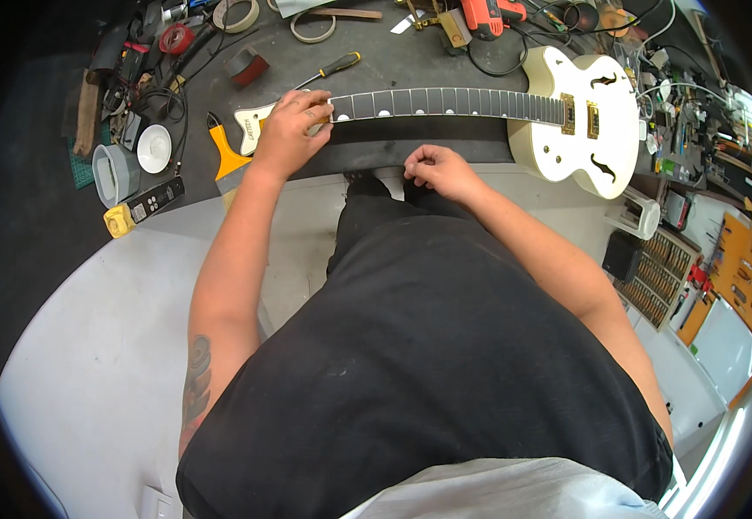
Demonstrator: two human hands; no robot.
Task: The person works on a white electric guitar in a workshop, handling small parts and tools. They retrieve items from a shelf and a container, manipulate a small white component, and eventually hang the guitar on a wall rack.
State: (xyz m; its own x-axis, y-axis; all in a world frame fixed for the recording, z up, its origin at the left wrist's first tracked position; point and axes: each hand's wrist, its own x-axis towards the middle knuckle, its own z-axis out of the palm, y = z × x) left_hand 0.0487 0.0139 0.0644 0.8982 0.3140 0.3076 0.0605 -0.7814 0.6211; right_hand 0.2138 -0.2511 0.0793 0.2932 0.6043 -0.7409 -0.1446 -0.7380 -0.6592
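Grey cloth, guitar under left grip

the left hand hides part of the headstock of the white guitar. the palm of the right hand is hidden. the top edge crops a red power tool.

Illumination: bright and even; we record a glowing light strip at lower right and white glare along the upper right rim. Shadows: soft, under the guitar. Highlights: its pale body near washed out; sheen on a white panel. Darks: black clothing, little detail. Distortion: we list a bowed workbench edge. Borders: black vignette, bluish fringe lower left, rim detail smeared. Centre: reasonably crisp.
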